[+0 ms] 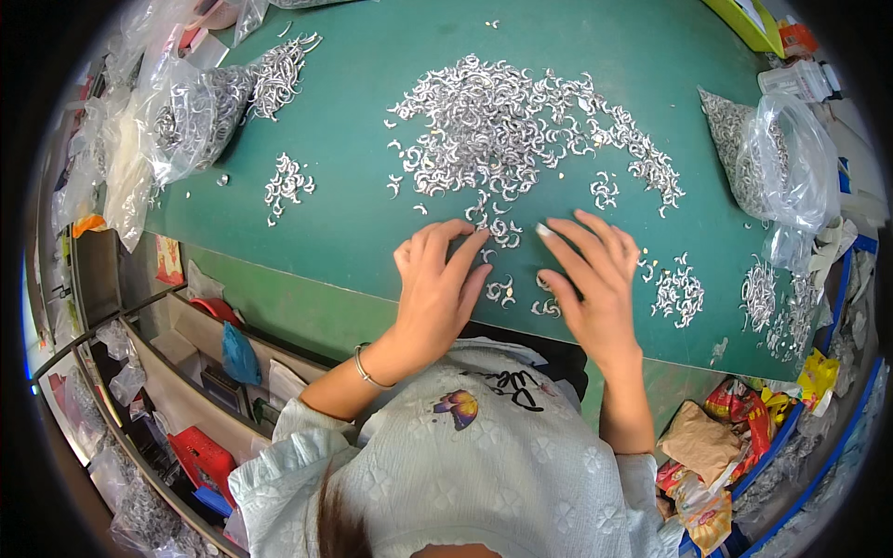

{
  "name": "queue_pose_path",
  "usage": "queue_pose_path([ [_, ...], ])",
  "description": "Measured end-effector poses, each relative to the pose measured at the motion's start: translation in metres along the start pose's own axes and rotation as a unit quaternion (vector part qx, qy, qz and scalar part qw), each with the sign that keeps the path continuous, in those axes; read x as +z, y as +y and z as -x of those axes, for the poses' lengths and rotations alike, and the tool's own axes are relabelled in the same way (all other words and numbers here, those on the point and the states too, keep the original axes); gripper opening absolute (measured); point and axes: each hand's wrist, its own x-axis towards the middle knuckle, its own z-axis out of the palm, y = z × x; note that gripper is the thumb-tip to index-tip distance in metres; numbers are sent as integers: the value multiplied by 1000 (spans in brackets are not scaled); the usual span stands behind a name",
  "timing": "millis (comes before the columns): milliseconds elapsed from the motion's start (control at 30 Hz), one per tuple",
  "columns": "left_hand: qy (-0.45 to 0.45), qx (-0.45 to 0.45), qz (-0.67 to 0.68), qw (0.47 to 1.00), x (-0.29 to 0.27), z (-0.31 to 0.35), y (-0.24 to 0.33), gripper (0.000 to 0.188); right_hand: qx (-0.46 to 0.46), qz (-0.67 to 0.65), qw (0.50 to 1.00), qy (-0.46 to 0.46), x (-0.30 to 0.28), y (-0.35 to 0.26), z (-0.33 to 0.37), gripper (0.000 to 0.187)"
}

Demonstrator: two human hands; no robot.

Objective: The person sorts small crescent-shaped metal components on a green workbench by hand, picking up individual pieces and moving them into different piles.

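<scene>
A large heap of small silver crescent-shaped pieces (484,126) lies on the green tabletop (344,112), with a few pale bits among them. My left hand (435,284) rests at the near side of the heap. Its fingers are apart, and the index fingertip touches or nearly touches a small cluster of crescents (502,230). My right hand (595,284) is spread just right of that cluster, fingers stretched out, holding nothing. Between my thumbs lie a few loose crescents (500,292), and some more (545,307) sit beside my right thumb.
Small piles lie at left (286,186) and at right (678,293). Clear plastic bags of crescents stand at the left (200,121) and right (786,163) ends. A yellow-green tray (749,23) is at the far right corner. Drawers (195,372) open below left.
</scene>
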Motion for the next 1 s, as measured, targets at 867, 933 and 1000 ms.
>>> queue_pose_path([
  [867,-51,15,45,998,-10,3,0,33,-12,-23,999,20,7,-12,-12,18],
  [933,-75,20,58,995,-13,6,-3,31,-16,-18,1000,-4,2,-5,-6,17],
  [1000,-45,17,74,996,-12,8,-5,30,-3,-37,999,-29,-5,-4,-6,16],
])
